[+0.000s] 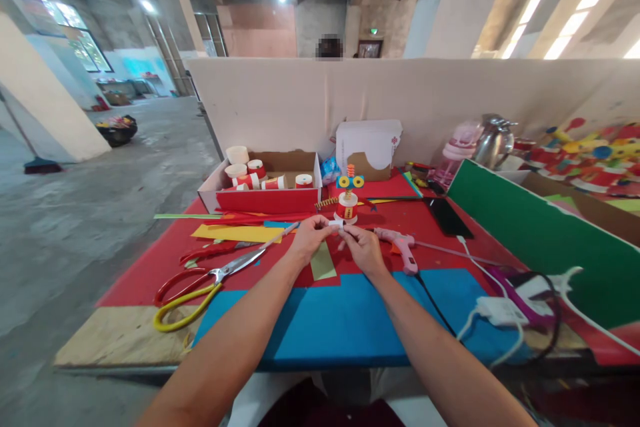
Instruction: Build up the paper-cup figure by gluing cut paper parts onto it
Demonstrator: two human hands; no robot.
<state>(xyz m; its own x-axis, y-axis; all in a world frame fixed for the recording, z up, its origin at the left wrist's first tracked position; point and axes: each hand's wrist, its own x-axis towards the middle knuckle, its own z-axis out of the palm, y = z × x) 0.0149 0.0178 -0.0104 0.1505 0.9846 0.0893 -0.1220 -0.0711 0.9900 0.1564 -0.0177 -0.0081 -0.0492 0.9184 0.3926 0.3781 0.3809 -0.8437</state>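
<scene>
Between the fingertips of my left hand [312, 237] and my right hand [364, 247] is a small white piece [337, 223], pinched from both sides; it looks like rolled or folded paper. Just behind it stands a paper-cup figure [347, 207], red and white, with yellow ring eyes on a blue strip and a coiled orange top. A pink glue gun [400, 247] lies to the right of my right hand. Left of my left hand rest large scissors [227, 271] with one red and one yellow handle. A pale green paper strip [324, 261] lies below my hands.
A box [320, 180] of paper cups stands at the back left. Yellow paper strips [235, 233] lie before it. To the right are a black phone [451, 218], a white charger [501, 311] with cables and a green-sided box [525, 247]. A white partition [280, 100] rises behind the table.
</scene>
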